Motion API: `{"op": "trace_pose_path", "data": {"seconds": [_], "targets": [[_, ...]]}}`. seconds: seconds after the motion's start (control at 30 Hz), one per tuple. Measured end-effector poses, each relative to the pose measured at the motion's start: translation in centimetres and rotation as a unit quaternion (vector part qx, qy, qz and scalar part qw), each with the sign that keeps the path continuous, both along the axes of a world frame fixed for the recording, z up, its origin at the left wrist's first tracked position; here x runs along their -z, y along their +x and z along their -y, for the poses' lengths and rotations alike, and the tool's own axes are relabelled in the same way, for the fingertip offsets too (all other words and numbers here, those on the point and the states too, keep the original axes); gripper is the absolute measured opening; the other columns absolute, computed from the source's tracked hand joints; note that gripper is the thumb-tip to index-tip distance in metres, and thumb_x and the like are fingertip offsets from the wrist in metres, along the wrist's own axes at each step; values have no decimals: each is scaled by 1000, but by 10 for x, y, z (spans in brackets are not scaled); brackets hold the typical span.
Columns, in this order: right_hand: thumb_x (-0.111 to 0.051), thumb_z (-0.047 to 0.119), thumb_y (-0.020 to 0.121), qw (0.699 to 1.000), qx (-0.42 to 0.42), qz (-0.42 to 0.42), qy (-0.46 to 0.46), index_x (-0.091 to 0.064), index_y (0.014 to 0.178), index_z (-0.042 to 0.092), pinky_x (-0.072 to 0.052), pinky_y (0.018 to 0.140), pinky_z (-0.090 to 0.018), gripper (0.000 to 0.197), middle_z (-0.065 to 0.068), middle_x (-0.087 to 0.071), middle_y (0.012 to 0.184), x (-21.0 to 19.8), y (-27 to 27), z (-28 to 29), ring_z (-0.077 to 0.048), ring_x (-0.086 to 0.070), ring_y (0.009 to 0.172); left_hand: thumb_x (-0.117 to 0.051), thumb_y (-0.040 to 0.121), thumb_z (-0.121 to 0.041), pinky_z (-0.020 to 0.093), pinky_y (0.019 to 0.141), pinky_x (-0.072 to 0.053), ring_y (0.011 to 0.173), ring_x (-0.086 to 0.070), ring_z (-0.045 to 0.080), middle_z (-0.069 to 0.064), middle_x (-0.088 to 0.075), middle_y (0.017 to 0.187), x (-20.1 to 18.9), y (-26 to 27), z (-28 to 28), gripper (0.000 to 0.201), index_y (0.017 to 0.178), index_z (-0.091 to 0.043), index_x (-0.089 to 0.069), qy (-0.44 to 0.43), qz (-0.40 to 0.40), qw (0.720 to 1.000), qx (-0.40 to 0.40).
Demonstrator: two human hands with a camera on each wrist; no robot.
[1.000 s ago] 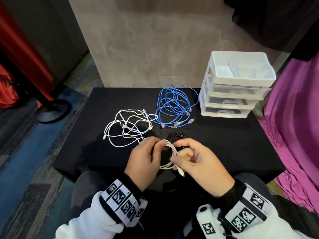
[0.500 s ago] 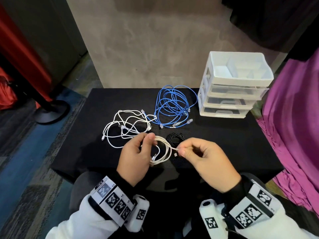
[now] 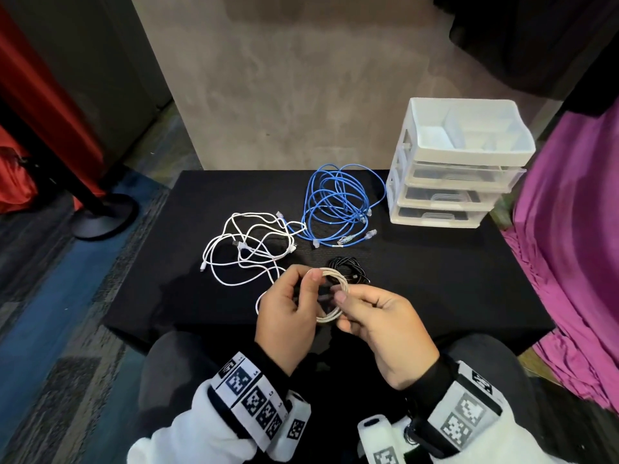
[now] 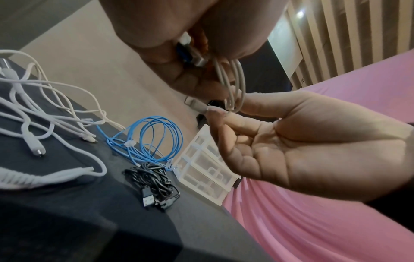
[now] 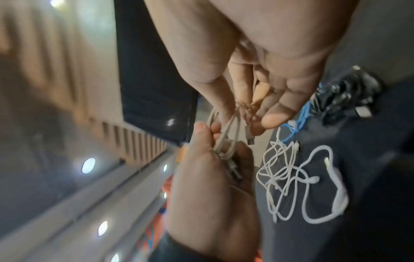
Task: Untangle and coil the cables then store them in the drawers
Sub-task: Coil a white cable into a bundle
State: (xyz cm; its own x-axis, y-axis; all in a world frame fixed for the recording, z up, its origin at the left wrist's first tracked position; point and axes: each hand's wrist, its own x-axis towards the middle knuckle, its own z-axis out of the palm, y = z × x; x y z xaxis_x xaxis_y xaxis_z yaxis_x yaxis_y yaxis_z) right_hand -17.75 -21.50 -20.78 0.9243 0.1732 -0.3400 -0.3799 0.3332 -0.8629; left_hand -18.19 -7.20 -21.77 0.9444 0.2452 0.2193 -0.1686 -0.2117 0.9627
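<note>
Held above the near edge of the black table [image 3: 435,279], the beige cable coil [image 3: 335,296], light and springy, is pinched by the left hand [image 3: 284,316] while the right hand [image 3: 385,326] nips its loose plug end, best gripped across all loops.

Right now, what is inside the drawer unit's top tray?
The top tray shows only white dividers, no cables. The three drawers below are shut; their contents cannot be made out.

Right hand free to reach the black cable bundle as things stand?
Probably not yet. The right hand pinches the beige coil that the left hand also grips. The black cable bundle lies just beyond on the table, nothing between.
</note>
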Motion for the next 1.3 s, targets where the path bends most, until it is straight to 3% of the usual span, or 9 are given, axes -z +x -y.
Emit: {"op": "trace_pose_path", "data": {"seconds": [0.17,0.33,0.4,0.67,0.87,1.0,1.13,1.2,1.3], "targets": [[-72,14,92,1000,1,-11,-18,-81,98,7,-51,72,-25,13,-13,-77,95,3,0,4,-15,-66,81,-57,97,-34,18,56,-46,53,-58,8,-9,-62,58,3,0,-3,21,85,-21,-68,-15,-7,1000,12],[-64,-3,93,995,67,-18,71,-71,110,-4,-57,64,-21,18,-23,-75,99,0,-1,3,-19,-71,79,-64,94,-31,21,66,-51,64,-63,6,-3,-70,70,8,2,-9,17,91,-16,-72,-6,-9,999,46],[-63,-4,93,995,69,6,66,-69,109,-1,-56,65,-23,17,-22,-75,97,-3,-1,3,-20,-70,79,-66,95,-31,30,68,-54,67,-63,9,-2,-71,73,12,3,-13,15,90,-19,-72,10,-20,998,50],[-53,8,105,955,-52,219,-194,-54,105,16,-48,86,-37,8,-2,-69,81,-9,-2,8,-14,-61,78,-64,98,-28,35,51,-51,51,-58,20,4,-60,61,2,3,-15,20,83,-16,-67,-22,-51,997,52],[-68,11,96,935,-73,250,-240,-57,107,24,-51,90,-48,20,-5,-67,84,-13,-3,8,-28,-63,86,-66,97,-25,18,68,-46,67,-60,3,-8,-67,72,-11,3,-17,13,87,-19,-71,68,20,996,47],[-74,18,88,949,-104,214,-205,-61,97,19,-50,80,-51,16,-5,-61,78,-16,-3,11,-20,-55,74,-67,95,-22,20,72,-49,77,-67,9,-9,-72,82,-19,-2,-14,11,87,-28,-71,101,79,989,78],[-66,12,84,951,-131,180,-214,-58,88,12,-49,68,-61,9,-11,-58,68,-13,-2,10,-24,-53,64,-66,96,-32,41,66,-56,71,-69,20,3,-73,78,-19,-6,-8,19,82,-20,-70,59,69,991,101],[-61,5,87,950,-164,168,-207,-62,97,8,-47,63,-56,10,-11,-58,73,-14,-4,8,-24,-50,65,-66,94,-36,43,62,-54,64,-65,23,5,-70,70,-18,-4,-6,25,78,-16,-67,60,70,992,90],[-63,-4,93,958,-207,126,-153,-70,100,8,-48,62,-32,16,-8,-60,80,-19,-4,9,-20,-48,71,-67,93,-33,39,58,-53,60,-63,23,6,-67,65,-21,-2,-4,27,75,-14,-64,50,75,992,85]]}}
